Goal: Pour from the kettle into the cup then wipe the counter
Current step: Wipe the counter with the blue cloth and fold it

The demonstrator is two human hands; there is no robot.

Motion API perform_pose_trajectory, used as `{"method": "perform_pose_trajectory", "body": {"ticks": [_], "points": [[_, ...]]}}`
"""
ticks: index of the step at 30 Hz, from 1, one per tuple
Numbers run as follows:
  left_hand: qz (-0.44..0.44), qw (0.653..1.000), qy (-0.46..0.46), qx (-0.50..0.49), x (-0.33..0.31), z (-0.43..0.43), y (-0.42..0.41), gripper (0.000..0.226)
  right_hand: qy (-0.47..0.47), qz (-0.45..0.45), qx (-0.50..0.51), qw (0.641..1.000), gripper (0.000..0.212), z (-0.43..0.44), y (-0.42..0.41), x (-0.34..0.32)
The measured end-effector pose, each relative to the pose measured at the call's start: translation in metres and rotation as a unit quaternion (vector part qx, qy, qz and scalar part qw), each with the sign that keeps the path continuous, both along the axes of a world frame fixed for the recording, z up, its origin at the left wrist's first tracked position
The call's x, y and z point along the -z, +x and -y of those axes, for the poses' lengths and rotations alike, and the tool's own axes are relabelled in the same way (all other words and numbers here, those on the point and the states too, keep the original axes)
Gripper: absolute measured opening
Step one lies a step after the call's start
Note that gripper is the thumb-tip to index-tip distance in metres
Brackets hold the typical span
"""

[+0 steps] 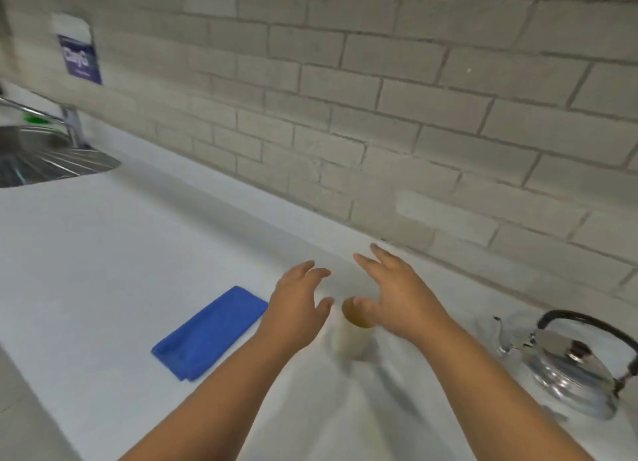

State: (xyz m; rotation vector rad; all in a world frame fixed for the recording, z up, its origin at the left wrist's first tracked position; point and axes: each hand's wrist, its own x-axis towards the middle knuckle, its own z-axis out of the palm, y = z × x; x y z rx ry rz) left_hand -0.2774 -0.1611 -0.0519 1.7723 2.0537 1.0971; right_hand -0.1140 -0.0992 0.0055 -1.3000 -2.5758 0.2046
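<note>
A pale cup (pixel 350 338) with a brown inside stands upright on the white counter (pixel 103 253), between my two hands. My left hand (pixel 298 305) hovers just left of its rim, fingers spread, holding nothing. My right hand (pixel 393 291) hovers just right of it, fingers apart, its thumb over the cup's rim. A shiny metal kettle (pixel 566 364) with a black handle sits at the right, apart from both hands. A folded blue cloth (pixel 210 333) lies flat to the left of my left hand.
A steel sink (pixel 51 163) with a tap (pixel 70 122) is at the far left. A grey brick wall (pixel 379 98) runs along the back of the counter, with a purple-labelled packet (pixel 79 53) hanging on it.
</note>
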Motion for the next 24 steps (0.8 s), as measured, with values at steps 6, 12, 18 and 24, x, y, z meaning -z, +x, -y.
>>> {"method": "perform_pose_trajectory", "body": {"ticks": [6,12,18,24], "points": [[0.005,0.977,-0.097,-0.189,0.042,0.064,-0.099,0.045,-0.084,0.041,-0.105,0.990,0.069,0.021,-0.142,0.039],[-0.041,0.946,-0.241,-0.214,0.076,0.087,-0.147,0.066,-0.211,0.057,-0.043,0.975,0.066,0.023,-0.220,0.084],[-0.096,0.945,-0.271,-0.153,0.092,0.086,-0.171,0.073,-0.190,0.125,0.086,0.970,0.061,0.024,-0.252,0.129],[0.019,0.956,-0.279,-0.090,0.088,0.072,-0.186,0.047,-0.258,-0.012,0.144,0.955,0.015,0.025,-0.273,0.139]]}}
